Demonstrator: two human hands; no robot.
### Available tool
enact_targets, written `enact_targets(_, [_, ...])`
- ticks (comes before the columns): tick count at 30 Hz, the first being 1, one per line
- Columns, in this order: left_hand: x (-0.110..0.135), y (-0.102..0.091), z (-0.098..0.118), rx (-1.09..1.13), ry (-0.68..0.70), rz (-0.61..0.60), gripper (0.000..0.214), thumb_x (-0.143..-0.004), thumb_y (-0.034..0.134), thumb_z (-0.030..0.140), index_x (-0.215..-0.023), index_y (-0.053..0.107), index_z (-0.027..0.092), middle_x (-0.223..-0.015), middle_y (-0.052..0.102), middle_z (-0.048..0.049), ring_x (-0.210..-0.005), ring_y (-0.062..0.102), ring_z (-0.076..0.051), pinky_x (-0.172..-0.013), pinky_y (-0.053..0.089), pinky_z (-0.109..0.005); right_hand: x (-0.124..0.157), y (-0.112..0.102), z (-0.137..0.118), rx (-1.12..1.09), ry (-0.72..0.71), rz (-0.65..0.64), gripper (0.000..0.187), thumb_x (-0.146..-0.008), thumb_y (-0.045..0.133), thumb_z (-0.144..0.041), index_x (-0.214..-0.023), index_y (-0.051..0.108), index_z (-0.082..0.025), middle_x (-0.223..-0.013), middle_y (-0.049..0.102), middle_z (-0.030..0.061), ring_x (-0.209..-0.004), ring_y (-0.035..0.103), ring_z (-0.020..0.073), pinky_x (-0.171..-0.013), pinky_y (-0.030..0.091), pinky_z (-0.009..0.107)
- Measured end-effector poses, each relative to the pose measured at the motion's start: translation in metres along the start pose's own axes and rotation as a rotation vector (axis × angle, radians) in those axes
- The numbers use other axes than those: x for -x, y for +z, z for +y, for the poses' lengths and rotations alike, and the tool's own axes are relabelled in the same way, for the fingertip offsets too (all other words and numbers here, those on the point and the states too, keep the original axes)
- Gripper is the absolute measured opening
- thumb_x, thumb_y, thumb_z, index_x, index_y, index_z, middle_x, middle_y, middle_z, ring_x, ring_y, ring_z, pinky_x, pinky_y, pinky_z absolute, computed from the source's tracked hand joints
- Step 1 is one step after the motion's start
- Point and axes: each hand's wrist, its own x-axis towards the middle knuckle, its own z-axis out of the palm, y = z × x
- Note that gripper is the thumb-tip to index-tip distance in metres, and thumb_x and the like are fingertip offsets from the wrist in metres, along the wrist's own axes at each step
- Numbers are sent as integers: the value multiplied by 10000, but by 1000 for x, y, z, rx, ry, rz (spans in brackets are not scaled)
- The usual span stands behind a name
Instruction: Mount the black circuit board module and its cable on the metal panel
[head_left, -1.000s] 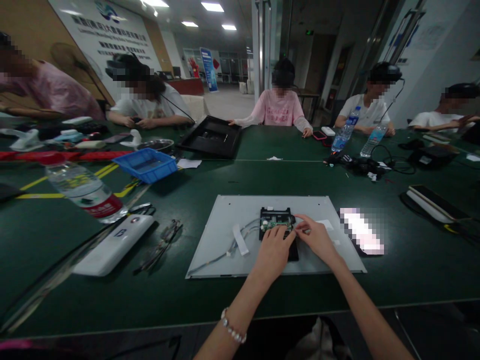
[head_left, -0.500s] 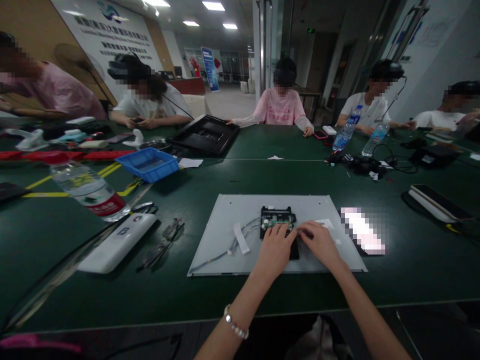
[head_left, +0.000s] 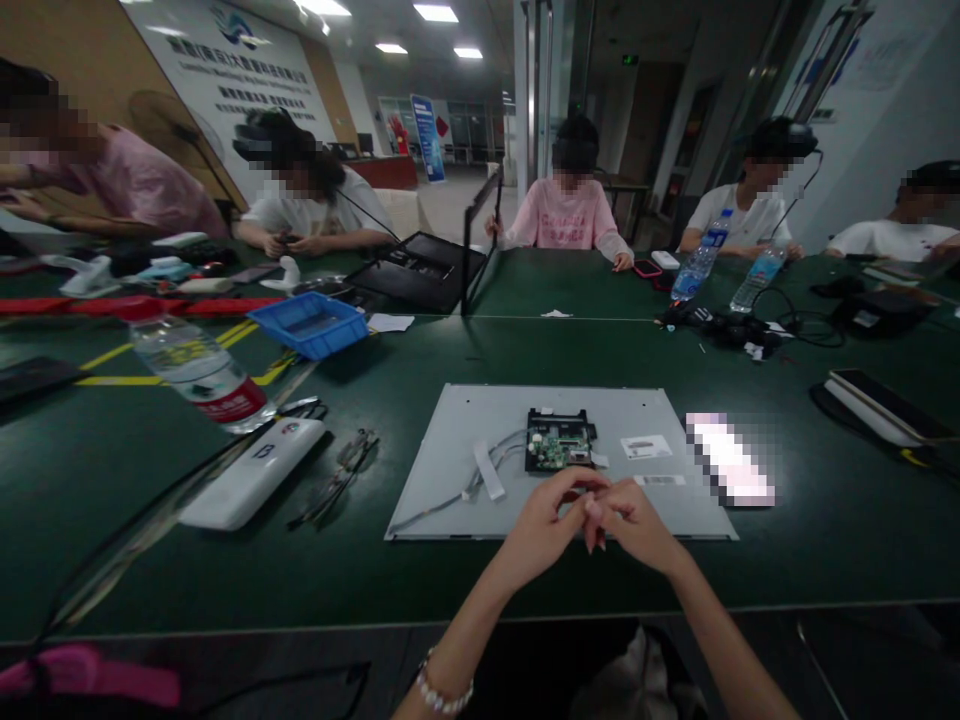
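Observation:
A grey metal panel (head_left: 450, 440) lies flat on the green table in front of me. On it sits a small green circuit board (head_left: 559, 446) in a black holder, with a white ribbon cable (head_left: 489, 470) and thin wires to its left. My left hand (head_left: 541, 527) and my right hand (head_left: 639, 522) hover over the panel's near edge, just below the board. Their fingertips meet in a pinch. Whatever sits between the fingers is too small to make out.
To the left lie a water bottle (head_left: 202, 375), a white power bank (head_left: 251, 485), folded glasses (head_left: 337, 475) and a blue tray (head_left: 311, 325). A blurred phone (head_left: 727, 460) rests right of the panel. Across the table, several people sit; one holds a black frame (head_left: 480, 230) upright.
Both my hands have drawn back from the circuit board toward me and now pinch together. The board is uncovered. The person opposite has raised a black frame upright.

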Motion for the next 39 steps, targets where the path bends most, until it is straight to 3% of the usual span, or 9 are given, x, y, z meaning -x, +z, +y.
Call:
enact_targets(3, [9, -3, -1, 54, -55, -3, 223, -903, 469, 277, -1083, 548, 170, -1046, 587, -66, -968, 557, -202, -860, 446, -313, 1, 8, -5, 21, -52, -11, 503, -926, 432, -380, -528, 644, -157, -445, 537, -15, -426, 507, 69, -503, 398, 186])
enact_targets(7, [14, -5, -2, 123, -17, -32, 275, -899, 482, 292, -1145, 526, 178, -1133, 562, -75, -1071, 512, -216, -949, 390, -337, -2, 11, -11, 33, -109, -22, 493, -923, 445, -368, -524, 649, -164, -419, 531, -20, -426, 503, 67, -518, 401, 182])
enact_targets(13, [20, -10, -4, 53, -33, 30, 224, -887, 512, 320, -1052, 551, 172, -1032, 573, -62, -984, 517, -201, -910, 400, -327, -4, 15, -14, 27, -147, -114, 485, -932, 433, -348, -551, 669, -161, -431, 547, -16, -437, 524, 67, -526, 410, 179])
enact_targets(20, [24, -16, -5, 94, -10, 12, 267, -897, 496, 294, -1141, 505, 187, -1140, 548, -75, -1085, 490, -214, -971, 369, -350, -14, 16, -16, 72, -174, -125, 470, -933, 435, -332, -559, 666, -165, -464, 581, -9, -499, 566, 80, -614, 445, 196])
enact_targets(26, [27, -28, 1, -16, -48, 14, 218, -898, 494, 336, -1048, 521, 181, -1004, 544, -58, -974, 502, -200, -905, 402, -332, -20, 22, -17, 25, -180, -207, 438, -934, 427, -319, -616, 684, -164, -526, 633, 7, -552, 610, 95, -606, 462, 197])
enact_targets(29, [28, -32, 1, -15, -29, 8, 214, -904, 483, 329, -1057, 512, 182, -1044, 529, -68, -995, 493, -201, -912, 396, -334, -23, 25, -16, 38, -200, -202, 418, -930, 432, -316, -639, 691, -165, -551, 648, 10, -565, 615, 99, -600, 462, 197])
enact_targets(34, [29, -35, 3, 9, -18, 2, 209, -911, 467, 302, -1080, 506, 185, -1083, 533, -69, -1022, 505, -198, -928, 399, -338, -26, 24, -16, 130, -202, -254, 391, -930, 426, -292, -675, 695, -168, -571, 649, 2, -572, 612, 93, -611, 451, 191])
enact_targets(39, [26, -56, 3, -267, -6, 79, 184, -899, 460, 256, -1060, 526, 197, -1035, 552, -53, -1009, 513, -192, -919, 409, -334, -39, 24, -23, 436, -250, -265, 271, -909, 465, -271, -768, 676, -177, -723, 674, 19, -694, 616, 121, -689, 447, 224])
